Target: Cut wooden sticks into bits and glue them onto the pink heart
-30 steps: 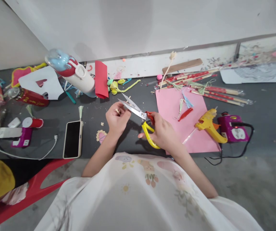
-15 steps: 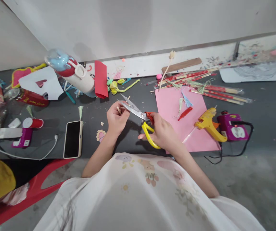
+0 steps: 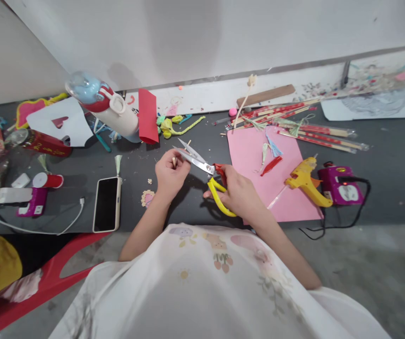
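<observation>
My right hand [image 3: 236, 190] is closed round the yellow-handled scissors [image 3: 218, 197], whose blades stand apart and point left. Something crumpled and red [image 3: 219, 168] shows between its fingers by the scissors' pivot; I cannot make out its kind. Curled over the desk, my left hand [image 3: 170, 174] pinches a thin pale wooden stick [image 3: 174, 162], of which only an end shows. The blade tips lie right over those left fingers. Below that wrist, a small pink piece with a scalloped wooden edge [image 3: 148, 198] rests on the desk.
A pink sheet [image 3: 241, 150] lies to the right, bearing tassels and a yellow glue gun [image 3: 304, 181] beside a purple power socket [image 3: 342, 186]. Red-patterned chopsticks [image 3: 276, 113] lie behind. On the left are a phone [image 3: 106, 205], a water bottle [image 3: 114, 113] and a red can [image 3: 43, 142].
My left hand has shifted very slightly left. The right thumb has moved in a little toward the scissors' handle. Blades remain apart.
</observation>
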Available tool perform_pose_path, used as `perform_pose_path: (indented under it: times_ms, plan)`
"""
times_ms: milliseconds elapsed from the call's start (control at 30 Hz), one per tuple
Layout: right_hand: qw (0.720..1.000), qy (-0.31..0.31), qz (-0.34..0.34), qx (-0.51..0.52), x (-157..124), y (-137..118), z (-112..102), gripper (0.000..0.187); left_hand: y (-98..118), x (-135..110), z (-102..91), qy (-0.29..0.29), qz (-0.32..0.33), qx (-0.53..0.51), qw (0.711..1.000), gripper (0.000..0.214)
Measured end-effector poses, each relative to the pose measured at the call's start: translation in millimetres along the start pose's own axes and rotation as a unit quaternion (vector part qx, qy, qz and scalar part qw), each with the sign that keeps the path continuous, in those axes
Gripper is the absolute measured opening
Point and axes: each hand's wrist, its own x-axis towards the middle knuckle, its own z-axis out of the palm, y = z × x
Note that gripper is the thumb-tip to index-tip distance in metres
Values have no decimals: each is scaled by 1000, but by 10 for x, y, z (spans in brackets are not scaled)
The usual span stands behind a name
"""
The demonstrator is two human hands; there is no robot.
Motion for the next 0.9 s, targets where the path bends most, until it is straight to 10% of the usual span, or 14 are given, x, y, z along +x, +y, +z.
perform_pose_path:
  times_ms: [533, 900]
  plan:
    - [1000, 11, -18, -22, -8, 4, 7, 64, -86, -20, -19, 12, -9, 15, 1000, 8]
    - [999, 30, -39, -2, 3, -17, -52, 71, 107, -25, 61, -99, -276, -276, 915, 36]
